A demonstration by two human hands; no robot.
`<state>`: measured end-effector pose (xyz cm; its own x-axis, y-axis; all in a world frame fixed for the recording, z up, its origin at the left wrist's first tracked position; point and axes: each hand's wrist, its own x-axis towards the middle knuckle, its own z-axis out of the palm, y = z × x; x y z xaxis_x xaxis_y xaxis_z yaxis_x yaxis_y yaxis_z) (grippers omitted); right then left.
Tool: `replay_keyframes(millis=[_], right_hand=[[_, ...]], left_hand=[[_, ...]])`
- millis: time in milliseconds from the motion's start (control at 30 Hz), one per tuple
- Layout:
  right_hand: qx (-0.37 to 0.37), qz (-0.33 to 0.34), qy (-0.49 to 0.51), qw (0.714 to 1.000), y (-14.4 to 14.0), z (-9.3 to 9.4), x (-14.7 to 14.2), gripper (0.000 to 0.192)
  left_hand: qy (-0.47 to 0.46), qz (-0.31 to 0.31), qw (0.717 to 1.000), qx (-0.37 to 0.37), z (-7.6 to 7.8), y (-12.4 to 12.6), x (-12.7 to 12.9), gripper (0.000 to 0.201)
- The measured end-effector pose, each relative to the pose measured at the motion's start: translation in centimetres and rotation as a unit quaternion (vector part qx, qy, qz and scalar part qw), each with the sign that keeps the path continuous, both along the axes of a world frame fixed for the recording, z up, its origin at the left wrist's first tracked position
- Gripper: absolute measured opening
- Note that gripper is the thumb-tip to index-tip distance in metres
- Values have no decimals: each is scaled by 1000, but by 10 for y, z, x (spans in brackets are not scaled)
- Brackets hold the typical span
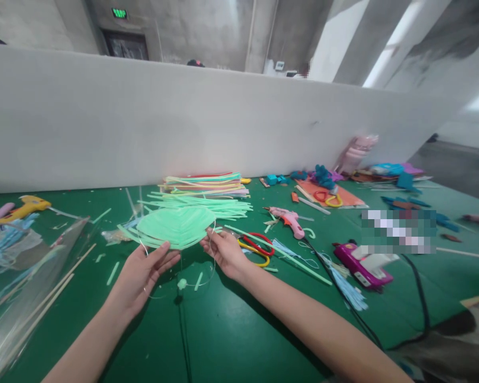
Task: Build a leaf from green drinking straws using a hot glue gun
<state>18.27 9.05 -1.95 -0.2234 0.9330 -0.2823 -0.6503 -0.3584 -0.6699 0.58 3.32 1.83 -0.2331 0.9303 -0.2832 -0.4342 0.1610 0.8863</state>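
A flat, leaf-shaped piece made of light green straws (pixel 175 226) is held just above the green table (pixel 231 330). My left hand (pixel 141 274) supports its near left edge from below, fingers spread. My right hand (pixel 223 251) pinches its near right edge. A thin clear wire loop (pixel 207 271) hangs below the piece between both hands, with a small green bit on it.
Loose green straws (pixel 199 205) and a stack of coloured straws (pixel 205 183) lie behind the piece. Red and yellow scissors (pixel 257 247), a pink glue gun (pixel 289 219), a magenta glue gun (pixel 361 266) with black cable, a yellow glue gun (pixel 24 208), clear plastic sheet (pixel 19 287).
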Motion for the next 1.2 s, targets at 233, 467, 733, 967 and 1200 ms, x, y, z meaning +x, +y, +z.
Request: replay_keyframes(millis=[233,467,733,967,1200], right_hand=[[-31,52,64,996,0,8,4,24],[-92,41,126,987,-3,13,2,16],[-126,20,171,977,-9,24,-1,11],[-138,-20,154,978,-9,20,-2,13],[-131,-10,174,976,-7,18,-2,15]], left_hand=[[-42,37,998,-19,-2,4,-3,19],[-92,8,994,-57,-1,5,-1,18],[-109,16,993,-31,-4,3,4,19],[-110,32,993,-15,-7,7,3,23],[-78,36,996,9,-12,5,3,24]])
